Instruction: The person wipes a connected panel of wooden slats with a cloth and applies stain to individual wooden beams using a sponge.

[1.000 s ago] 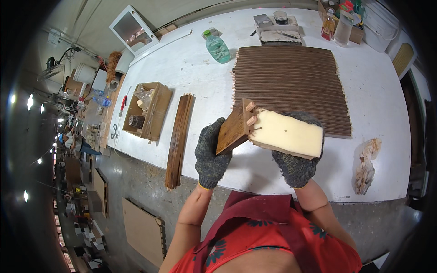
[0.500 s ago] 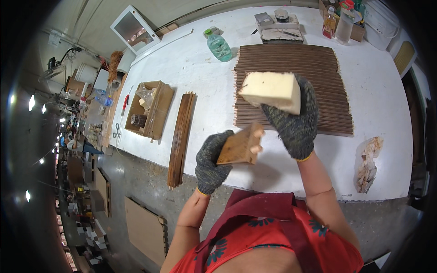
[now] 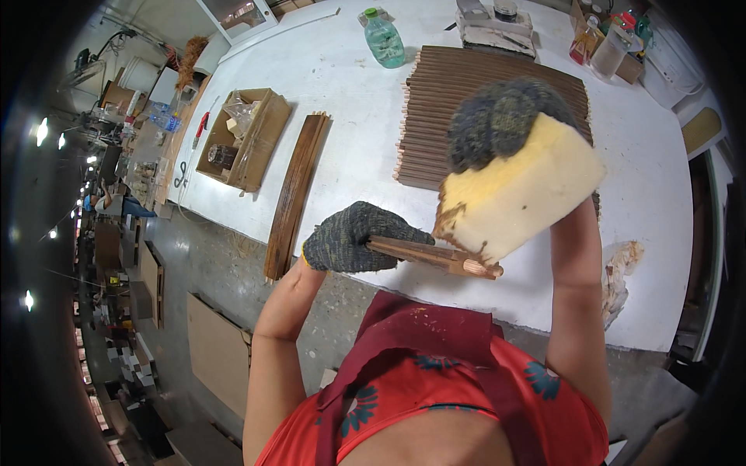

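My left hand (image 3: 353, 239), in a dark knitted glove, is closed around a brown wooden piece (image 3: 435, 256) with pale round pegs at its end. The piece now shows a narrow side and points right. In my gloved right hand (image 3: 509, 116) is a big cream foam sponge (image 3: 532, 186), its left edge stained brown. The sponge is just above the pegged end; whether they touch I cannot tell. Behind the right hand, dark brown slats (image 3: 435, 116) with pale peg ends lie side by side on the white table (image 3: 357, 155). A few brown strips (image 3: 299, 194) lie left of my left hand.
At the left stand a cardboard box (image 3: 268, 144) with a plastic bag and a jar, scissors (image 3: 181, 175) and a red-handled tool (image 3: 202, 128). A green-capped bottle (image 3: 384, 43) stands behind. Several bottles (image 3: 610, 54) are at far right, crumpled wrapping (image 3: 620, 276) near right.
The wooden piece has turned from its broad face to a narrow side. My right hand has turned over with the sponge, bringing it nearer and lower, toward the pegs. The view has shifted.
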The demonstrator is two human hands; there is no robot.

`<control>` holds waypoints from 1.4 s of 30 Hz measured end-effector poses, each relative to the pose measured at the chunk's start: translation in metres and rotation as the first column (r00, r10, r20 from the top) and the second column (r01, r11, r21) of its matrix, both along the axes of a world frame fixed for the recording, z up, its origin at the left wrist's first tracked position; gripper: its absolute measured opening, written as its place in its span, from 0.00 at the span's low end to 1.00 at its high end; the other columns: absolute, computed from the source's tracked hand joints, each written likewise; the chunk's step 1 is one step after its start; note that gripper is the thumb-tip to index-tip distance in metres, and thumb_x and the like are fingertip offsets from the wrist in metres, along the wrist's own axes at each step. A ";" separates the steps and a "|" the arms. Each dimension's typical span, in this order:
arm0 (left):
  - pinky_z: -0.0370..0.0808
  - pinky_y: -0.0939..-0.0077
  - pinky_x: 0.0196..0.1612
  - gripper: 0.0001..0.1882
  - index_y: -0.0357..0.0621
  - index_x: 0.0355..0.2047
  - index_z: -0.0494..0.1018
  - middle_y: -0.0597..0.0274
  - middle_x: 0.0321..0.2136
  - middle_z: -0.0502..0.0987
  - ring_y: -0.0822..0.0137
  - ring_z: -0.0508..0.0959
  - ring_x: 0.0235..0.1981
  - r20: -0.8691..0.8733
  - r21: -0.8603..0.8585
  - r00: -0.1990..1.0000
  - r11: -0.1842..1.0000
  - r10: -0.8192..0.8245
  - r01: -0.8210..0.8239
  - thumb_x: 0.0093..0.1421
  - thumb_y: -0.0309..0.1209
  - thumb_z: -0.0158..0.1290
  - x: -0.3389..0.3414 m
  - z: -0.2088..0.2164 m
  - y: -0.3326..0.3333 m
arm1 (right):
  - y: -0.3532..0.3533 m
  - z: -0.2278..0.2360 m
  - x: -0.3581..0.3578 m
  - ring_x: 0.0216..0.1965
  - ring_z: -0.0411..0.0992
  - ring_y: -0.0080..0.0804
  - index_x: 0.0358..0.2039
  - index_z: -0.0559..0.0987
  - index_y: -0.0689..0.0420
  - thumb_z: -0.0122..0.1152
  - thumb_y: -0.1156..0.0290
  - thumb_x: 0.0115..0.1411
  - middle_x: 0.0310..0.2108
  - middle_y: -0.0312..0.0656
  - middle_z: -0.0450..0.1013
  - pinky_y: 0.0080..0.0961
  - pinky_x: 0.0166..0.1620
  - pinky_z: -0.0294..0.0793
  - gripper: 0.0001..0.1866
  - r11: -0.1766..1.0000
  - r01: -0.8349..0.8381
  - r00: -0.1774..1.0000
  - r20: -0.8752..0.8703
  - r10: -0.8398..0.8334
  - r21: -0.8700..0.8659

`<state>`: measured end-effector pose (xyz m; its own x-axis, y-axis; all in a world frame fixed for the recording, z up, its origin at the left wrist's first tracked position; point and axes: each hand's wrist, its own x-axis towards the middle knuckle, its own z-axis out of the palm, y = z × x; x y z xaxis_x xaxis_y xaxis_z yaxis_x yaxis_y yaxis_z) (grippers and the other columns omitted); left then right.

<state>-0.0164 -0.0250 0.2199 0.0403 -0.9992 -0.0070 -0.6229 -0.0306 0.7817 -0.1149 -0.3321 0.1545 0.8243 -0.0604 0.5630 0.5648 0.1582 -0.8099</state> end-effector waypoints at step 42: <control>0.76 0.66 0.39 0.30 0.39 0.46 0.73 0.50 0.34 0.78 0.56 0.79 0.35 0.013 -0.090 0.914 0.910 -0.406 0.406 0.40 0.34 0.67 0.042 -0.005 -0.022 | 0.050 0.080 -0.028 0.41 0.72 0.36 0.37 0.75 0.63 0.66 0.64 0.50 0.38 0.47 0.73 0.34 0.46 0.71 0.18 0.925 -0.267 0.938 0.149 0.314 -0.270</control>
